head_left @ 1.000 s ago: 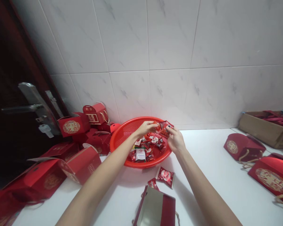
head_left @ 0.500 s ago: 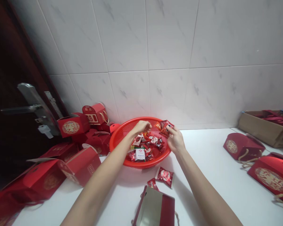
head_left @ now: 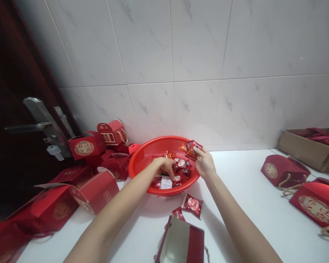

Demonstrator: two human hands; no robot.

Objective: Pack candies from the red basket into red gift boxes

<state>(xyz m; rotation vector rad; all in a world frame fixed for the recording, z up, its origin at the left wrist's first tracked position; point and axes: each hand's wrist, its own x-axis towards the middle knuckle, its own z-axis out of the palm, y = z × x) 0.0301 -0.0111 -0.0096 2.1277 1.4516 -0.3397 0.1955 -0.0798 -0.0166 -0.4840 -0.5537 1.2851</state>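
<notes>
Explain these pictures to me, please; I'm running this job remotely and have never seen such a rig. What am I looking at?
There is no machine: these are a person's bare hands, and every picture comes from one camera worn on the head, looking forward and down. The left hand reaches into a red basket among small wrapped sweets. The right hand holds at least one red packet at the basket's edge. On the white table, nearer the camera, lie two more packets and an open box. Red boxes crowd the left; others stand right, near a cardboard box.
</notes>
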